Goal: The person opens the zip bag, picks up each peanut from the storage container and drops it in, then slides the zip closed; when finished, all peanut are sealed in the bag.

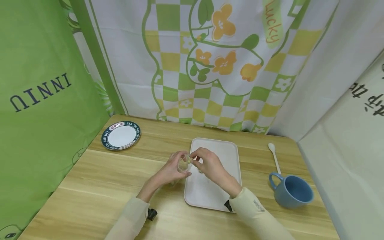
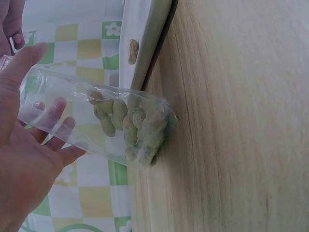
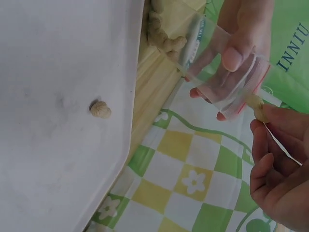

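Observation:
My left hand (image 1: 171,170) holds a clear plastic zip bag (image 2: 72,84) near its top, with thumb and fingers on either side. Several unshelled peanuts (image 2: 129,126) fill the bottom of the bag, which hangs down beside the tray's left edge. At the bag's mouth, with its red zip line, my right hand (image 1: 212,167) pinches a single peanut (image 3: 257,108) between thumb and fingertips. Another peanut (image 3: 100,109) lies on the white rectangular tray (image 1: 214,195), below the hands.
A plate (image 1: 122,135) with a dark green rim sits at the table's back left. On the right are a blue mug (image 1: 288,196) and, behind it, a white spoon (image 1: 274,155). A patterned curtain (image 1: 171,40) hangs along the wooden table's (image 1: 90,196) back edge.

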Motion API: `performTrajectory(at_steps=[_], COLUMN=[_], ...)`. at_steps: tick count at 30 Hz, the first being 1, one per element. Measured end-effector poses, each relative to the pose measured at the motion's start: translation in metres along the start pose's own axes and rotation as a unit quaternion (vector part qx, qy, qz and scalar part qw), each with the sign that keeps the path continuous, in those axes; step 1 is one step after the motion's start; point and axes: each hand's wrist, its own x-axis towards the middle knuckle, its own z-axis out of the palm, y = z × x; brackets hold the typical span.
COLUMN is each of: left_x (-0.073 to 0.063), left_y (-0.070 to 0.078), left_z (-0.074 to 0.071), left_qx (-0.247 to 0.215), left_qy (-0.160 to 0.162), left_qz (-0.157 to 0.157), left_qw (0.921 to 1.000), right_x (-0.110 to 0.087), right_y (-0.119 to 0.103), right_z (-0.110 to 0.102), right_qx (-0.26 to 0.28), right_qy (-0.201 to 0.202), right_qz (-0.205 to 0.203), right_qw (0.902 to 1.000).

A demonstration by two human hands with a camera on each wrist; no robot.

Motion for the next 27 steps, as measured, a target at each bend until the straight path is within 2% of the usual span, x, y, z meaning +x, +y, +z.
performTrajectory(at_steps=[4,9,16,23,27], left_x=[-0.001,-0.001,0.0,0.001,0.0], left_y=[0.0,0.001,0.001,0.0,-0.002], left_z=[0.001,-0.001,-0.002,0.0,0.001], left_qx=[0.002,0.005,0.006,0.005,0.008], left_qy=[0.0,-0.004,0.003,0.014,0.017], left_qz=[-0.001,-0.007,0.003,0.017,0.024], left_qw=[1.0,1.0,1.0,0.9998,0.9995], right_x=[-0.001,0.0,0.001,-0.002,-0.006], right_y=[-0.002,-0.002,0.002,0.021,0.037], right_z=[0.005,0.007,0.006,0.0,0.004], right_qx=[-0.021,-0.014,-0.001,0.016,0.004], right_qy=[-0.007,-0.015,-0.042,-0.013,-0.009], right_qz=[-0.024,-0.028,-0.044,0.013,0.054], right_qw=[0.9995,0.9994,0.9981,0.9997,0.9985])
